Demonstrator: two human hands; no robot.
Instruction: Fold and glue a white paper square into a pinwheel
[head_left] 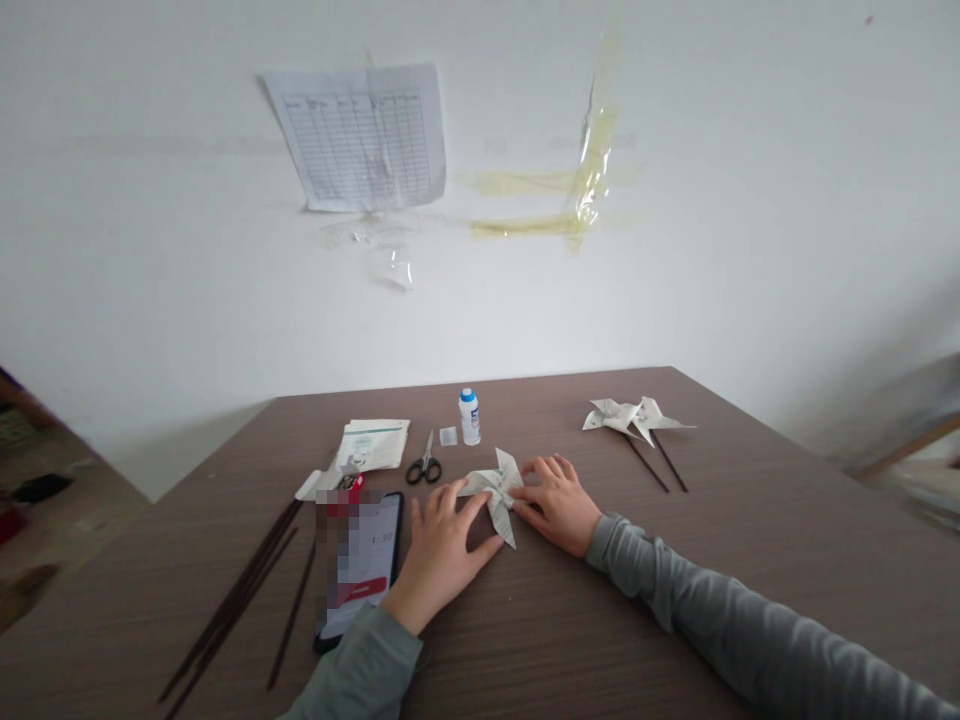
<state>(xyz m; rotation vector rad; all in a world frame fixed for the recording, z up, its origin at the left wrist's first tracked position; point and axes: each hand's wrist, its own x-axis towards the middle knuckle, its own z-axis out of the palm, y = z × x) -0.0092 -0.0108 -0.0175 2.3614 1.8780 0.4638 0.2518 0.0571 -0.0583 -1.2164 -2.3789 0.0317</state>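
A folded paper pinwheel (501, 497) with pointed blades lies on the table in front of me, with no stick visible on it. My left hand (442, 535) holds its left and lower blades, the fingers spread around the left side and the thumb near the bottom tip. From the right, my right hand (559, 503) grips the pinwheel near its middle between thumb and fingers. Just beyond stand a white glue bottle (469, 418) with a blue cap and a pair of black-handled scissors (424, 466). A small clear square piece (448, 436) lies between them.
Two pinwheels on dark sticks (628, 420) lie at the back right. Paper sheets (373, 446), a small red packet (349, 484), a phone (367, 570) and several dark sticks (240, 590) are on the left. A white wall (525, 320) with a taped printed sheet (364, 140) rises behind the table.
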